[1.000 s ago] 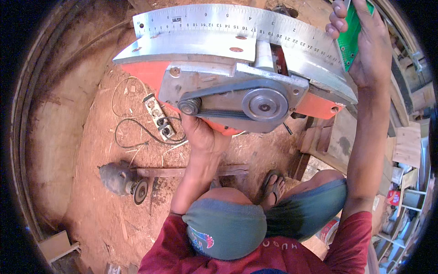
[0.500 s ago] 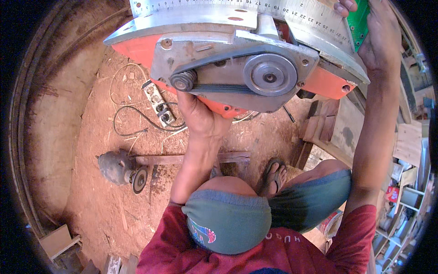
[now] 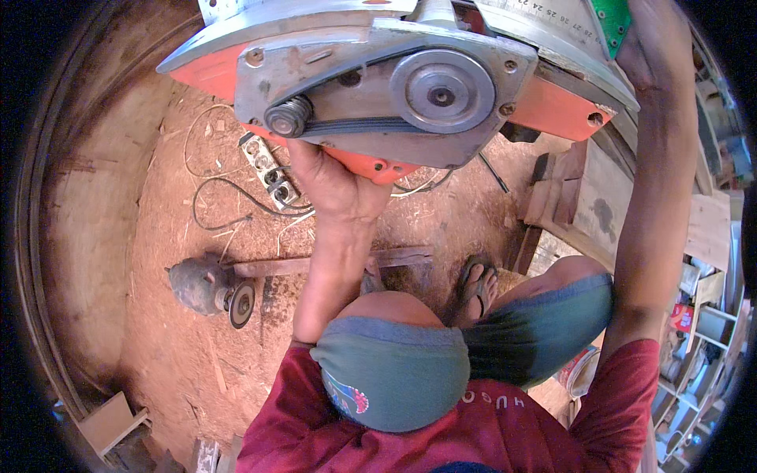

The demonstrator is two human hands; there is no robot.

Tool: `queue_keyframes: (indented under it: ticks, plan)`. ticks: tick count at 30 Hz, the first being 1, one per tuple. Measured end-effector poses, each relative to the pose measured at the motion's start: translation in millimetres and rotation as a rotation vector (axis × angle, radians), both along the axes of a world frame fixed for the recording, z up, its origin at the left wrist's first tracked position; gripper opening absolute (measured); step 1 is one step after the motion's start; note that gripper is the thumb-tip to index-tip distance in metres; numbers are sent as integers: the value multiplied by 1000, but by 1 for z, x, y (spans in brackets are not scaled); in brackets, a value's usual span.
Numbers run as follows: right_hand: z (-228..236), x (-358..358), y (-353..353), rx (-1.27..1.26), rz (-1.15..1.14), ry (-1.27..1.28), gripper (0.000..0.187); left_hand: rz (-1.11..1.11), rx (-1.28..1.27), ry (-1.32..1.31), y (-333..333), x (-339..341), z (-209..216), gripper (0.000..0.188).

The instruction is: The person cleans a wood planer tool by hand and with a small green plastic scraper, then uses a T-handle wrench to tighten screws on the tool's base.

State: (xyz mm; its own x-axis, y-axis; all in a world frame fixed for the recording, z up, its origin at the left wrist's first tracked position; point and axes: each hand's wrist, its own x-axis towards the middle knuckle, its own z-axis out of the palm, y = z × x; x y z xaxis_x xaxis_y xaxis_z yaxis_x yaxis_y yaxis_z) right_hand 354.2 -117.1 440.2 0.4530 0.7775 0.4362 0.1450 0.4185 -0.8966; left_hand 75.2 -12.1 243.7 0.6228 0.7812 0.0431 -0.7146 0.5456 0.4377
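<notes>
My left hand (image 3: 343,189) supports an orange and grey electric hand planer (image 3: 347,91) from below, its fingers largely hidden behind the body. The planer's side is uncovered, showing a ribbed drive belt (image 3: 359,126) running between a small pulley (image 3: 289,117) and a larger one (image 3: 443,91). Its flat metal sole faces up. At the upper right my right hand (image 3: 656,51) is closed around the green handle of a try square (image 3: 613,27). The square's steel ruled blade (image 3: 548,17) lies along the sole, partly cut off by the picture's upper edge.
A white socket strip (image 3: 268,172) with cables lies on the dusty floor. Left of my knee sits a motor with a grinding disc (image 3: 206,288) beside a wooden bar (image 3: 292,266). Wooden boards (image 3: 579,197) stand to the right, near crowded shelves (image 3: 702,347).
The planer has shifted up and left in the view, still held by my left hand. Less of the square's ruled blade shows, and my right fingertips have left the frame.
</notes>
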Motion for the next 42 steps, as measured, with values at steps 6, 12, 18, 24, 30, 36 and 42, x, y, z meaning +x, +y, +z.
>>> queue_keyframes:
  ticks: [6, 12, 18, 24, 30, 36, 42]
  plan:
    - [-8, -103, 6, 115, -390, -233, 27, 16, 26, 3, 8, -4, -6, 64]
    - [-5, -89, 0, 110, -270, -163, 30, -47, 88, -79, 4, -7, -2, 63]
    - [-4, -105, 1, 105, -234, -124, 30, -62, 87, -143, 10, -12, -4, 60]
    - [1, -109, 0, 76, -288, -123, 29, -93, -81, -265, 9, -13, -10, 64]
    - [-1, -108, 2, 59, -355, -131, 29, -123, 27, -305, 10, -14, -17, 62]
    - [-2, -107, 4, 71, -330, -70, 28, 58, -7, -143, 5, -8, -7, 65]
    - [-11, -109, 5, 101, -366, -182, 28, -16, 123, -105, 5, -14, -14, 60]
